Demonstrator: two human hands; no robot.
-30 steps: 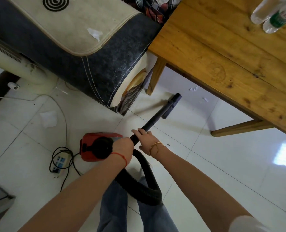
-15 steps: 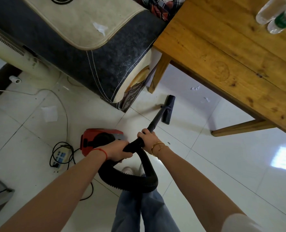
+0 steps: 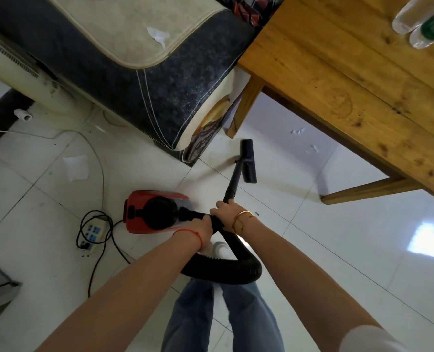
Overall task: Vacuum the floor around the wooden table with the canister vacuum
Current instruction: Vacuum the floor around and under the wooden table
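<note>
A red canister vacuum (image 3: pixel 137 212) sits on the white tile floor left of my hands. Its black ribbed hose (image 3: pixel 236 270) loops down in front of my legs. My left hand (image 3: pixel 202 226) grips the hose end near the canister. My right hand (image 3: pixel 227 214), with a gold bracelet, grips the black wand (image 3: pixel 235 179) at its lower end. The wand runs forward to the black floor nozzle (image 3: pixel 248 161), which rests on the tiles near the wooden table's (image 3: pixel 337 72) front left leg (image 3: pixel 245 107). Small white paper scraps (image 3: pixel 297 131) lie under the table edge.
A dark sofa with a cream cushion (image 3: pixel 124 47) stands at the upper left, close to the table leg. A power strip with black cord (image 3: pixel 94 232) lies left of the canister. A white tissue (image 3: pixel 75 167) lies on the floor. Plastic bottles (image 3: pixel 424 21) lie on the table.
The nozzle has swung from angled to nearly square with the wand and drawn back toward me. My hands have moved closer together along the hose and wand.
</note>
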